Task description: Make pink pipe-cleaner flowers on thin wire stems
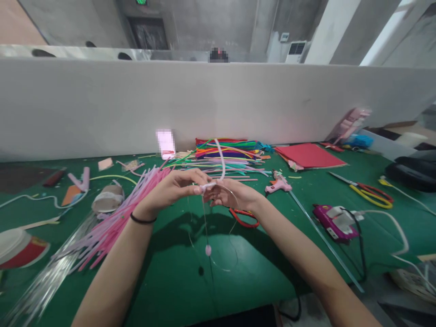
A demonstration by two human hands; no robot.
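Note:
Close together above the green table [163, 277], my left hand [180, 186] and my right hand [230, 193] are both closed on a pale pink pipe cleaner [221, 156]. Its free end curves upward behind my right hand, while the gripped part lies between my fingertips. From there hangs a straight thin wire [205, 222] with a small pink piece [208, 250] at its lower end. A fine clear thread [218, 270] droops in a wide loop around it. Red-handled scissors [245, 219] lie partly hidden beneath my right wrist.
Pink pipe cleaners [126, 222] lie fanned out at left, and coloured ones [231, 150] are heaped along the white partition [143, 104]. On the right are a glue gun [279, 184], large scissors [364, 190], a purple power strip [335, 222] and red sheets [313, 156]. A paper cup [23, 247] stands far left.

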